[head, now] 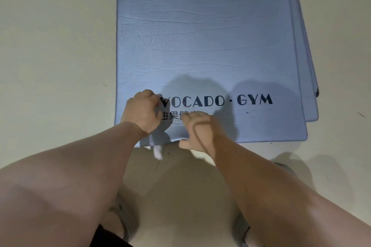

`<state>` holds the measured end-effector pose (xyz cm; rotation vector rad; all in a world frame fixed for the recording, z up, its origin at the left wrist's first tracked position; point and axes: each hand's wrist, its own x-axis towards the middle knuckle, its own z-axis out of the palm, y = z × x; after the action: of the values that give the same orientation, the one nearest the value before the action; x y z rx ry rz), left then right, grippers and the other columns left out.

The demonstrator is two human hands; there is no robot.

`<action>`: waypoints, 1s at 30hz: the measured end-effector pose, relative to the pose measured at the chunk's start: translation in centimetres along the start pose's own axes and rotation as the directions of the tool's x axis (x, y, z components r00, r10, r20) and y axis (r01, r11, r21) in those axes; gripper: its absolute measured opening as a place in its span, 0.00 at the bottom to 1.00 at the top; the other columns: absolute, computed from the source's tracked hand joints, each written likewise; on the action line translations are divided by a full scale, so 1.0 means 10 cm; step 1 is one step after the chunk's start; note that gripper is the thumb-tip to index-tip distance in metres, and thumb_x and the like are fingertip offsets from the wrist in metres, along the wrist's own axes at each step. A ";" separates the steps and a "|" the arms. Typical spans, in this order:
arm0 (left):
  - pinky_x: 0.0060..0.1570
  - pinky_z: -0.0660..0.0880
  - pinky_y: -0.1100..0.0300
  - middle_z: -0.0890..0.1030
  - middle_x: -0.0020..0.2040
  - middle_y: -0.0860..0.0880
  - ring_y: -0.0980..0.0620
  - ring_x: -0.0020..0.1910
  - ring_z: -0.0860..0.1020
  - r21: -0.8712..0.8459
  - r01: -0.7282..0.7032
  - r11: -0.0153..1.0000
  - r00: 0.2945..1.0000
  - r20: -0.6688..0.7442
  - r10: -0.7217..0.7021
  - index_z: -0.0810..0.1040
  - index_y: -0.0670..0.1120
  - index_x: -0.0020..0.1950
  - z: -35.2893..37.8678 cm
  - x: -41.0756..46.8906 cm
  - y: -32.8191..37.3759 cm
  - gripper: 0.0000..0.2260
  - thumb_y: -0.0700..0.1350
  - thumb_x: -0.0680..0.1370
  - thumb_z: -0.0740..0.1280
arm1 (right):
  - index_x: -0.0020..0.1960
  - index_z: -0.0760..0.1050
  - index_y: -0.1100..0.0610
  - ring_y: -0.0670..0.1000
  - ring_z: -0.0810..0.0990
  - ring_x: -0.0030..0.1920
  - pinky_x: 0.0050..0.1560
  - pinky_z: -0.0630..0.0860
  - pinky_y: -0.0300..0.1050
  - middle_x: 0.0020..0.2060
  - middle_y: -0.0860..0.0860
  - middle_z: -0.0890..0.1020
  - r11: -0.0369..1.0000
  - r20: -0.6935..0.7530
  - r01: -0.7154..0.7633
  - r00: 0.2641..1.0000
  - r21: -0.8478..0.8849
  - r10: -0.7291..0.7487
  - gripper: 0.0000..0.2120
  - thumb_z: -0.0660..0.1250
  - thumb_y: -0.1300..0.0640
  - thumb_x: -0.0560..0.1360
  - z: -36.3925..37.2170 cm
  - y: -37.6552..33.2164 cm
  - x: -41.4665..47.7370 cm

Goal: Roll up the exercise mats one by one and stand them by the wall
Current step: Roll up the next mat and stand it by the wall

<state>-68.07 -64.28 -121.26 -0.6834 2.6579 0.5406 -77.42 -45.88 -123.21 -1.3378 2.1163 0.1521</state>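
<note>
A stack of blue exercise mats lies flat on the pale floor. The top mat (200,36) bears the print "AVOCADO · GYM" near its front edge. My left hand (142,110) rests on the mat's near left part with its fingers curled; a pale cloth-like piece (157,151) hangs out from under it past the mat's edge. My right hand (198,128) grips the top mat's near edge, with the fingers on top and the thumb below the edge. The print's first letter is hidden by my left hand.
Edges of the lower mats (310,94) stick out at the right of the stack. Pale floor (50,46) surrounds the mats. My feet in grey shoes (241,232) stand just in front of the near edge.
</note>
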 end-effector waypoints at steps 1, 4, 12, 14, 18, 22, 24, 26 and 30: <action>0.46 0.73 0.48 0.79 0.49 0.43 0.38 0.50 0.76 -0.004 0.016 1.000 0.999 -0.044 -0.016 0.81 0.42 0.49 -0.01 0.01 0.00 0.18 0.50 0.70 0.58 | 0.68 0.70 0.54 0.56 0.79 0.52 0.48 0.75 0.47 0.56 0.53 0.82 0.997 -0.002 -0.068 0.998 0.022 0.068 0.33 0.66 0.34 0.72 -0.05 0.00 0.03; 0.39 0.66 0.53 0.77 0.41 0.43 0.39 0.42 0.76 0.004 -0.080 0.997 0.988 -0.129 0.080 0.79 0.42 0.43 -0.03 0.03 0.06 0.20 0.54 0.71 0.55 | 0.62 0.71 0.52 0.57 0.77 0.43 0.40 0.73 0.47 0.47 0.53 0.82 0.978 0.028 -0.181 0.983 0.100 0.179 0.27 0.60 0.32 0.76 -0.27 0.01 0.15; 0.47 0.67 0.52 0.81 0.53 0.44 0.40 0.54 0.78 0.245 -0.250 0.937 0.966 0.132 0.223 0.77 0.46 0.59 -0.01 0.04 0.03 0.19 0.56 0.83 0.53 | 0.71 0.71 0.52 0.59 0.82 0.56 0.48 0.73 0.49 0.55 0.54 0.84 0.953 -0.068 -0.216 0.970 0.214 0.235 0.30 0.58 0.30 0.81 -0.43 0.13 0.17; 0.44 0.67 0.53 0.81 0.54 0.44 0.41 0.54 0.78 0.153 -0.217 0.964 0.960 0.212 0.183 0.75 0.47 0.60 -0.02 0.10 0.01 0.14 0.53 0.85 0.56 | 0.72 0.70 0.52 0.58 0.83 0.54 0.48 0.76 0.49 0.55 0.52 0.84 0.947 -0.131 -0.242 0.953 0.209 0.273 0.35 0.59 0.26 0.78 -0.37 0.18 0.05; 0.43 0.69 0.53 0.79 0.48 0.47 0.44 0.47 0.75 0.040 -0.037 0.999 0.961 0.274 0.025 0.73 0.51 0.49 -0.18 0.34 -0.10 0.12 0.56 0.85 0.57 | 0.57 0.72 0.50 0.57 0.83 0.50 0.40 0.73 0.47 0.45 0.50 0.81 0.933 -0.126 -0.301 0.936 0.196 0.329 0.24 0.61 0.29 0.79 -0.39 0.45 -0.28; 0.48 0.68 0.52 0.74 0.43 0.51 0.46 0.46 0.74 0.181 0.148 0.972 0.967 0.179 -0.181 0.73 0.51 0.47 -0.30 0.53 0.00 0.17 0.61 0.84 0.55 | 0.44 0.69 0.51 0.56 0.79 0.47 0.44 0.72 0.49 0.39 0.48 0.76 0.849 -0.198 -0.514 0.825 0.125 0.529 0.33 0.59 0.19 0.71 -0.63 0.74 -0.44; 0.51 0.66 0.51 0.76 0.45 0.50 0.45 0.48 0.73 0.204 0.198 0.959 0.959 0.163 -0.232 0.75 0.51 0.48 -0.36 0.60 0.07 0.17 0.61 0.84 0.55 | 0.49 0.73 0.51 0.57 0.78 0.52 0.53 0.69 0.52 0.43 0.50 0.81 0.840 -0.276 -0.539 0.800 0.059 0.533 0.35 0.57 0.18 0.70 -0.75 0.81 -0.39; 0.53 0.65 0.49 0.77 0.47 0.49 0.45 0.49 0.73 0.237 0.219 0.946 0.961 0.115 -0.251 0.76 0.51 0.50 -0.45 0.65 0.11 0.18 0.61 0.84 0.55 | 0.57 0.77 0.51 0.58 0.74 0.59 0.57 0.64 0.55 0.50 0.51 0.82 0.839 -0.359 -0.543 0.778 0.032 0.516 0.35 0.56 0.21 0.74 -0.84 0.81 -0.33; 0.58 0.65 0.48 0.77 0.45 0.48 0.44 0.58 0.73 0.334 0.258 0.907 0.964 -0.025 -0.265 0.75 0.52 0.48 -0.57 0.68 0.15 0.20 0.64 0.83 0.53 | 0.67 0.77 0.50 0.61 0.68 0.66 0.67 0.59 0.61 0.62 0.54 0.77 0.819 -0.558 -0.547 0.630 0.173 0.539 0.25 0.66 0.34 0.79 -0.81 0.76 -0.17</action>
<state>-75.78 -68.24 -118.73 -0.9000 2.4923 0.0186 -86.96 -44.27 -117.46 -0.7352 3.0249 -0.0139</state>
